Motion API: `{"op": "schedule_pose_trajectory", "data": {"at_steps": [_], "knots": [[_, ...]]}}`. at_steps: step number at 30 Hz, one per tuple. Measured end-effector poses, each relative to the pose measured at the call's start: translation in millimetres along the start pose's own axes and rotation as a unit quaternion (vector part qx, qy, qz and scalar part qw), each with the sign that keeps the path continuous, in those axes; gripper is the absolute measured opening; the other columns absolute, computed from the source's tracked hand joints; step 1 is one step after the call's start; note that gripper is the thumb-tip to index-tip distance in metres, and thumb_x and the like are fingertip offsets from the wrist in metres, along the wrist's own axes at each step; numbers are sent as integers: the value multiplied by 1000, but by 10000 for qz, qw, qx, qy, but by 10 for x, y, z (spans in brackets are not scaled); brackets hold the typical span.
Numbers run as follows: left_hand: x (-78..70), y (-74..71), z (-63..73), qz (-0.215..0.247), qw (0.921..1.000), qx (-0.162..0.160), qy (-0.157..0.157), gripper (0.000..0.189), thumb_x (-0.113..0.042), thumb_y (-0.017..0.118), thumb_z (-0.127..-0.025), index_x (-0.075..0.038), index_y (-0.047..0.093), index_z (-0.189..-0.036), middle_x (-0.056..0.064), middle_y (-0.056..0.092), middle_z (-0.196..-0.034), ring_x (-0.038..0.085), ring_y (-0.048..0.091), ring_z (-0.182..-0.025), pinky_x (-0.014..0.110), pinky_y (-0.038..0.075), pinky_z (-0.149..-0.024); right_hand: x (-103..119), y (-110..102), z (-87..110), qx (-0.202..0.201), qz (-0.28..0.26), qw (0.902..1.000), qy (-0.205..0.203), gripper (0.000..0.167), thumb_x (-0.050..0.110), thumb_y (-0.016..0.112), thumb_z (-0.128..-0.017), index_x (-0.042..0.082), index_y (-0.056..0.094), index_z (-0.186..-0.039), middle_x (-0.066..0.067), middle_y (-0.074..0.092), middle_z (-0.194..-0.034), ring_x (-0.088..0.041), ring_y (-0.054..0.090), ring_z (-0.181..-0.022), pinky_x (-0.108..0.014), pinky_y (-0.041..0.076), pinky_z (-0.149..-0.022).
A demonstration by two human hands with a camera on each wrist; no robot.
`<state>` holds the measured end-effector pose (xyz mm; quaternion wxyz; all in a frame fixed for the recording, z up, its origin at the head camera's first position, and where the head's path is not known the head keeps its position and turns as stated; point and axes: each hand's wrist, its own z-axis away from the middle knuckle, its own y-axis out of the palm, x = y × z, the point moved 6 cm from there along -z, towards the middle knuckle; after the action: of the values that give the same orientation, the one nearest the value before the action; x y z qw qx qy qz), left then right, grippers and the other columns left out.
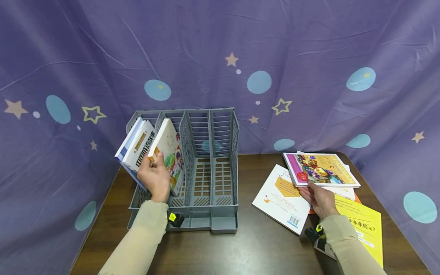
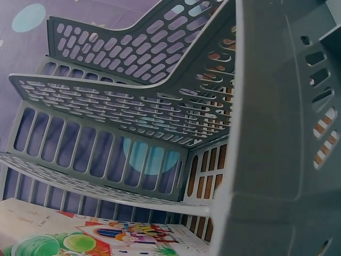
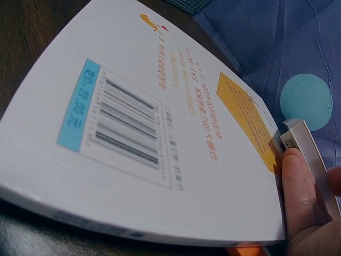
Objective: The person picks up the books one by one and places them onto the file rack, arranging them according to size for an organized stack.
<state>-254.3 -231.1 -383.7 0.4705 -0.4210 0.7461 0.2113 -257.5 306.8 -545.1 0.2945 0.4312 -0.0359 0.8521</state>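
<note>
Rack [image 1: 197, 211] of grey plastic stands on the brown desk [image 1: 256, 244], its slatted dividers parting it into four upright compartments. The person's left hand [image 1: 156, 179] pinches a cream picture book [image 1: 168, 152] by its near edge, thumb on the cover side and fingers on the other; the book stands upright, slightly tilted, in the second compartment from the left. Just beside it, in the leftmost compartment, stand a white book with black lettering [image 1: 141, 147] and a blue-edged book [image 1: 128, 141], touching each other.

Well apart, at the right of the desk, the right hand [image 1: 321, 198] pinches the near edge of a purple-and-yellow book [image 1: 321, 170], thumb on top and fingers below. That book lies above other books in a loose pile. A white book with a barcode [image 1: 283, 200] lies just left of the right hand, its orange patch facing up, and a yellow book [image 1: 369, 223] lies partly under the right forearm. Behind the desk hangs a purple curtain [image 1: 206, 46] printed with stars and pale blue ovals.
</note>
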Motion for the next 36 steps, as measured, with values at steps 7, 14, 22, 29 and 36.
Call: {"op": "schedule_pose_trajectory", "data": {"at_steps": [7, 14, 22, 29, 36], "knots": [[9, -25, 7, 23, 10000, 8, 55, 24, -9, 70, -87, -5, 70, -110, 12, 72, -93, 14, 62, -74, 18, 42, -57, -5, 2, 8, 29, -3, 10000, 27, 55, 26, 58, -96, 6, 35, -142, -6, 72, -80, -22, 71, -85, -34, 54, -80], [22, -47, 9, -208, 9997, 103, -13, 21, -12, 71, -86, -1, 70, -103, 13, 71, -91, 16, 59, -72, 21, 39, -54, -6, 1, 14, -43, 36, 10000, 68, 57, 27, 58, -96, 7, 35, -144, -5, 72, -80, -22, 71, -86, -33, 54, -80], [32, -68, 39, -211, 9989, 352, 242, 14, -8, 69, -86, 3, 66, -95, 14, 70, -81, 8, 55, -61, 13, 38, -48, -2, 0, 22, -39, 2, 9999, 119, 59, 27, 59, -96, 9, 34, -146, -5, 72, -81, -22, 70, -87, -33, 54, -80], [54, -112, 86, 26, 9982, 555, 211, 11, -3, 67, -87, 6, 66, -94, 15, 71, -86, 12, 65, -74, 9, 47, -59, -7, -14, 19, -39, -29, 9999, 162, 59, 28, 59, -95, 10, 33, -146, -5, 72, -81, -22, 70, -89, -33, 54, -80], [86, -177, 123, 3, 9971, 764, 60, 21, -5, 67, -88, 4, 67, -107, 17, 70, -101, 24, 68, -89, 13, 52, -69, -6, -10, 18, -30, -13, 9999, 133, 60, 28, 58, -96, 9, 33, -147, -4, 72, -80, -22, 70, -88, -33, 54, -81]]}}
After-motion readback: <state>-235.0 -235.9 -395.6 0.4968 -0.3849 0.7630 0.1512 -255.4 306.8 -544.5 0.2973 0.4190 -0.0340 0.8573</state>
